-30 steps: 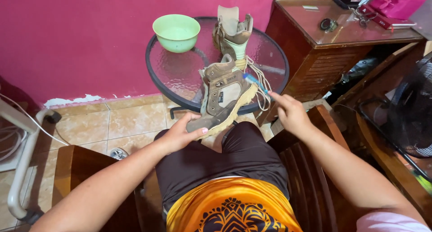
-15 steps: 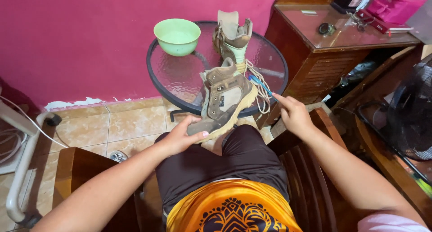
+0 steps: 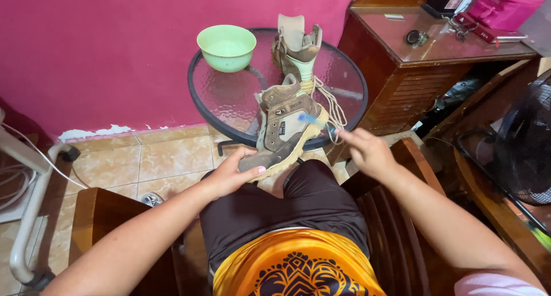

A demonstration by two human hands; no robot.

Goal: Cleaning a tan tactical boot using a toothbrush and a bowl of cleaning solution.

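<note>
Tan suede lace-up boot (image 3: 285,129) held tilted over the seated person's lap, toe gripped from below by the left hand (image 3: 232,172) with the thumb across the sole edge, heel end rising toward the round glass table (image 3: 229,104). Right hand (image 3: 367,152) closed in a pinch on a blue-handled brush (image 3: 313,121), whose head touches the boot's side above the sole. Second matching boot (image 3: 298,52) stands upright on the table, just beside a green bowl (image 3: 227,46); a wooden cabinet (image 3: 413,72) stands to the right.

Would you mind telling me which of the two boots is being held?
The nearer boot, tilted over the knee: the left hand grips its toe. The other boot stands upright, untouched, on the glass table.
</note>
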